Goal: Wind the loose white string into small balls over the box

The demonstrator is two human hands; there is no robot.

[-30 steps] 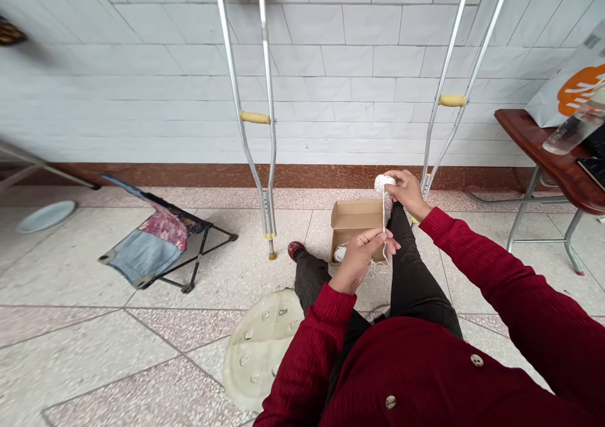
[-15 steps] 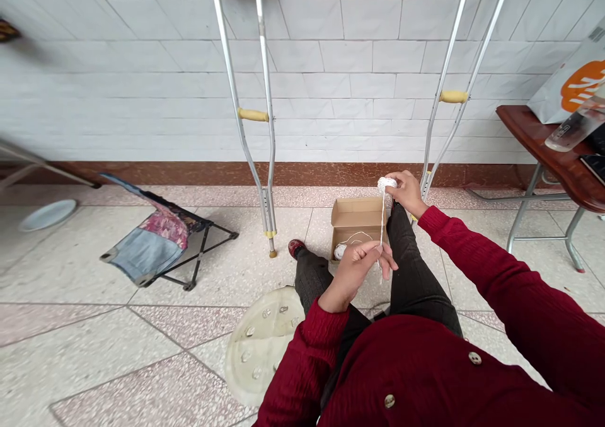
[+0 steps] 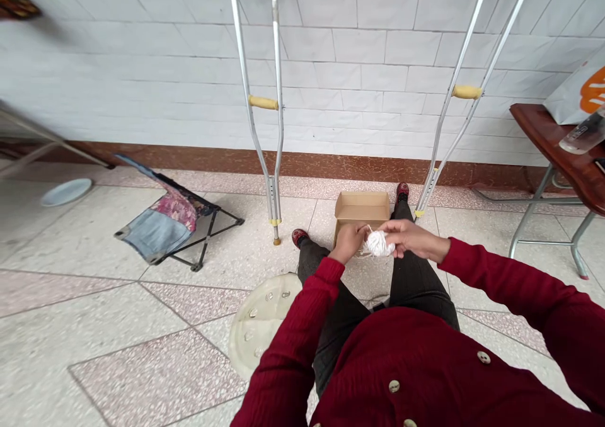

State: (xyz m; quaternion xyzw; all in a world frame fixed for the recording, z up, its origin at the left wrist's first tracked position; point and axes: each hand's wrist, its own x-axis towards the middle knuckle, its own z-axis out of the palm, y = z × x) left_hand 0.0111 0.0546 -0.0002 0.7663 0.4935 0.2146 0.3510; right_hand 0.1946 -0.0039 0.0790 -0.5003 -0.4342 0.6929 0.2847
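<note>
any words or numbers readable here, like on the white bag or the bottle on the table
White bag: orange logo-like mark, cut off by the picture edge, cannot be read.
Clear plastic bottle on the dark reddish-brown table: any print is too blurred to read.
No other words, numbers or signs can be read.

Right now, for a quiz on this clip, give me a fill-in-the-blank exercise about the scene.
The ball of white string sits between the left hand and the right hand, in front of an open ____ box.
The sleeves on both arms are ____.
Two metal ____ stand against the tiled wall, one on each side of the box.

Missing words: cardboard; red; crutches.
</note>
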